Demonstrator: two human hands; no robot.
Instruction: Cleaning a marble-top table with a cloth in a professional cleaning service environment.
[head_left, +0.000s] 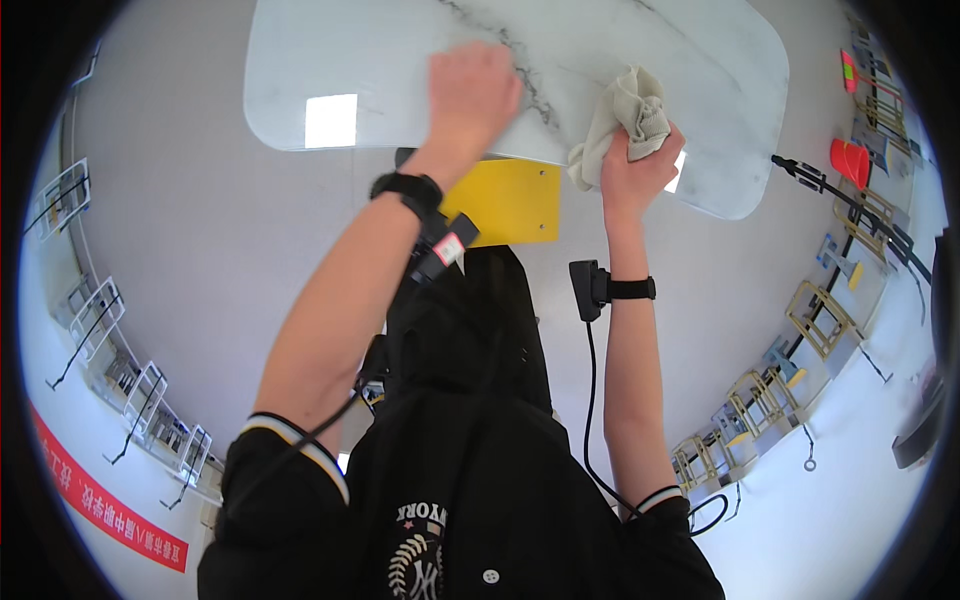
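In front of me is a glossy white marble-patterned tabletop (382, 67) with rounded corners and grey veins. My right hand (641, 169) grips a crumpled, off-white ribbed cloth (630, 112) at the table's near edge, part of it draping toward that edge. My left hand (476, 90), motion-blurred, is over the tabletop left of the cloth. Its fingers look curled under, and the palm side is hidden, so I cannot tell whether it holds anything or touches the surface. Black straps with small devices circle both wrists.
A yellow panel (517, 202) with bolts sits below the table's near edge. A black cable (591, 390) runs from my right wrist device along the arm. A black pole (840, 195) reaches toward the table's right corner. Stool-like metal frames (821, 319) and a red bucket (850, 161) line the right side.
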